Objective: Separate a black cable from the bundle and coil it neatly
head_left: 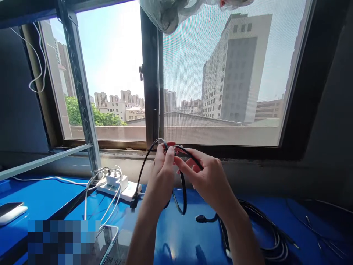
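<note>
Between my two hands, above the blue table, is a black cable [183,198] bent into loops. My left hand [163,165] pinches it near the top of the loop. One end hangs to the left with a dark plug [134,201]. My right hand [205,169] has its fingers closed round another stretch of the cable, close to the left fingertips. Below my right wrist, a black connector [202,219] hangs or lies over the table; I cannot tell if it belongs to the same cable.
A white power strip [131,191] with plugged-in chargers and white cables [118,184] stands back left on the blue table [176,239]. Coiled black cables [271,230] lie right. A phone [110,235] is at front left, a white device [12,213] further left. A metal post [79,88] rises before the window.
</note>
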Available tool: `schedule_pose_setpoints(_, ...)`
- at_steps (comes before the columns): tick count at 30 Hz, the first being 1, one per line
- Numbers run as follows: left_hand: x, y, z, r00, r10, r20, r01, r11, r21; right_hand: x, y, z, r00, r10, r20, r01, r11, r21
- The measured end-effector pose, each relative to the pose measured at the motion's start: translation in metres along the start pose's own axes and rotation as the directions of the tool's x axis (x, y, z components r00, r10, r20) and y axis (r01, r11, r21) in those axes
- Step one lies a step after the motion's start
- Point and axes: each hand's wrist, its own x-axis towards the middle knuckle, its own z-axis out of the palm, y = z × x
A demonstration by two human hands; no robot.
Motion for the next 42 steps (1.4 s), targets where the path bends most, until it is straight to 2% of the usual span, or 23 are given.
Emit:
schedule_pose_setpoints(4,0.005,-0.001,-0.003,0.997,-0.003,0.083,0.006,0.999,-0.036,-0.002,0.001,0.004,0.999,0.030,0.013,-0.030,0.998,-0.062)
schedule_pose_setpoints(6,0.007,-0.002,-0.006,0.992,0.035,0.120,-0.032,0.999,-0.030,-0.001,0.004,0.002,0.998,0.045,-0.037,-0.049,0.989,-0.141)
schedule_pose_setpoints(8,0.010,-0.004,-0.009,0.992,0.068,0.104,-0.066,0.997,-0.030,0.000,0.008,-0.001,0.990,0.071,-0.120,-0.090,0.983,-0.158)
schedule_pose_setpoints(12,0.013,-0.009,-0.015,0.991,0.126,-0.035,-0.125,0.992,0.012,0.004,0.013,-0.009,0.943,0.166,-0.288,-0.153,0.986,0.068)
schedule_pose_setpoints(15,0.012,-0.009,-0.016,0.984,0.172,-0.040,-0.170,0.984,0.047,0.002,0.010,-0.017,0.914,0.224,-0.338,-0.166,0.967,0.193)
schedule_pose_setpoints(18,0.010,-0.006,-0.012,0.983,0.180,-0.015,-0.179,0.983,0.045,-0.002,0.004,-0.023,0.941,0.202,-0.273,-0.148,0.968,0.203)
schedule_pose_setpoints(21,0.008,-0.005,-0.003,0.986,0.160,0.048,-0.162,0.986,0.034,-0.005,0.000,-0.021,0.980,0.145,-0.137,-0.118,0.974,0.191)
schedule_pose_setpoints(24,0.009,-0.006,0.001,0.983,0.152,0.106,-0.156,0.987,0.039,-0.004,0.004,-0.018,0.982,0.172,-0.074,-0.157,0.973,0.168)
schedule_pose_setpoints(26,0.010,-0.008,-0.001,0.985,0.167,0.036,-0.169,0.984,0.062,-0.003,0.010,-0.018,0.973,0.197,-0.124,-0.176,0.971,0.162)
schedule_pose_setpoints(28,0.012,-0.009,-0.005,0.978,0.180,-0.103,-0.172,0.982,0.082,-0.002,0.015,-0.021,0.961,0.187,-0.206,-0.154,0.974,0.163)
schedule_pose_setpoints(30,0.014,-0.009,-0.011,0.946,0.197,-0.256,-0.178,0.979,0.094,-0.001,0.017,-0.026,0.946,0.155,-0.286,-0.112,0.981,0.161)
schedule_pose_setpoints(32,0.014,-0.007,-0.015,0.914,0.226,-0.337,-0.199,0.974,0.112,-0.002,0.015,-0.030,0.921,0.131,-0.368,-0.090,0.988,0.127)
schedule_pose_setpoints(34,0.014,-0.006,-0.016,0.923,0.245,-0.296,-0.215,0.968,0.133,-0.003,0.012,-0.034,0.885,0.112,-0.452,-0.098,0.994,0.054)
schedule_pose_setpoints(37,0.012,-0.007,-0.012,0.967,0.233,-0.098,-0.218,0.965,0.145,-0.004,0.009,-0.036,0.842,0.070,-0.535,-0.114,0.992,-0.050)
schedule_pose_setpoints(39,0.011,-0.009,-0.007,0.976,0.219,0.010,-0.218,0.964,0.154,-0.004,0.008,-0.037,0.833,0.063,-0.550,-0.124,0.989,-0.075)
schedule_pose_setpoints(42,0.009,-0.011,-0.001,0.971,0.203,0.123,-0.223,0.959,0.174,-0.004,0.008,-0.037,0.826,0.111,-0.553,-0.151,0.988,-0.027)
